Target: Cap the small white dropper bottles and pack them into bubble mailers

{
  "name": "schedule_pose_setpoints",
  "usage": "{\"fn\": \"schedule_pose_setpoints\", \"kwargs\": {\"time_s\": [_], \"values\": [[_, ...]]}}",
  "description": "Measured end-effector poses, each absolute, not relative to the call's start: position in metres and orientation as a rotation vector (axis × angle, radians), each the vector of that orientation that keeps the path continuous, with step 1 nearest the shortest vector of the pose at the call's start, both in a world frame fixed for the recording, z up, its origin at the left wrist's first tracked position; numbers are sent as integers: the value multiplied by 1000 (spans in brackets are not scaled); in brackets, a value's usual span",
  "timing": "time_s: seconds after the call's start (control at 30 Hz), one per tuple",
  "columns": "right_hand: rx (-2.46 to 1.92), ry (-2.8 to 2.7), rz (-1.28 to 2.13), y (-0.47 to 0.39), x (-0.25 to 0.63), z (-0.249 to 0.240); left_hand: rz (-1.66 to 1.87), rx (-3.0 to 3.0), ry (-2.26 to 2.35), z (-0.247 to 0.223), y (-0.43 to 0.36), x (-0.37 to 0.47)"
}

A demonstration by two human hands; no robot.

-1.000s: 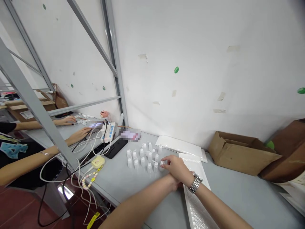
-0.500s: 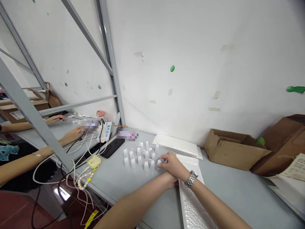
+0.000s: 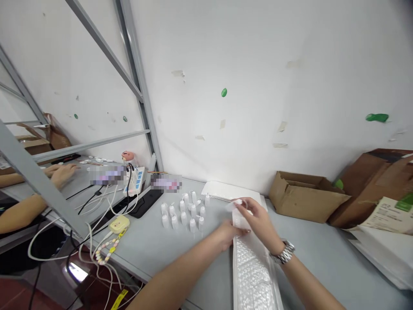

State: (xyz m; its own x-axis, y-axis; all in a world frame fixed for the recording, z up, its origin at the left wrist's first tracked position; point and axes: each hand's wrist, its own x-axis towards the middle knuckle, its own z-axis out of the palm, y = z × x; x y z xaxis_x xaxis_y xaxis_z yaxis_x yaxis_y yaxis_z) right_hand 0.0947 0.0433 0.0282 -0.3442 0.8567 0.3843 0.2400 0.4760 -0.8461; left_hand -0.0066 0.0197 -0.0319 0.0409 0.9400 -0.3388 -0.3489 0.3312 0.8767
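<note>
Several small white bottles (image 3: 183, 218) stand upright in a loose group on the grey table. My right hand (image 3: 256, 219), with a metal watch on its wrist, pinches one small white bottle (image 3: 238, 202) above the upper end of a bubble mailer. That mailer (image 3: 254, 271) lies lengthwise at the table's front edge. My left hand (image 3: 229, 234) is closed on the mailer's left edge near its top; its fingertips are partly hidden.
More white mailers (image 3: 222, 190) lie by the wall. An open cardboard box (image 3: 306, 200) and a brown carton stand at the right. Leftward are a metal frame, cables, a power strip (image 3: 135, 181), a yellow case (image 3: 119, 224) and another person's hands.
My right hand has lifted a bottle from the group's right side and carried it rightward over the mailer. My left hand now shows at the mailer's edge. The view has shifted slightly.
</note>
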Motion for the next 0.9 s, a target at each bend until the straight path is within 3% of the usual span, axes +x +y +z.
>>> {"fn": "schedule_pose_setpoints", "kwargs": {"time_s": [0.2, 0.37, 0.63, 0.9], "values": [[-1019, -1459, 818, 44, 166, -2, 902, 866, 1067, -26, 15, -10], [-1089, -1486, 799, 44, 178, -15, 857, 1074, 1064, -26, 15, -9], [-1127, -1698, 976, 47, 184, -5, 971, 1064, 1085, -25, 23, -9], [-1057, -1563, 1267, 50, 181, -17, 1104, 1045, 1082, -31, 24, -7]]}}
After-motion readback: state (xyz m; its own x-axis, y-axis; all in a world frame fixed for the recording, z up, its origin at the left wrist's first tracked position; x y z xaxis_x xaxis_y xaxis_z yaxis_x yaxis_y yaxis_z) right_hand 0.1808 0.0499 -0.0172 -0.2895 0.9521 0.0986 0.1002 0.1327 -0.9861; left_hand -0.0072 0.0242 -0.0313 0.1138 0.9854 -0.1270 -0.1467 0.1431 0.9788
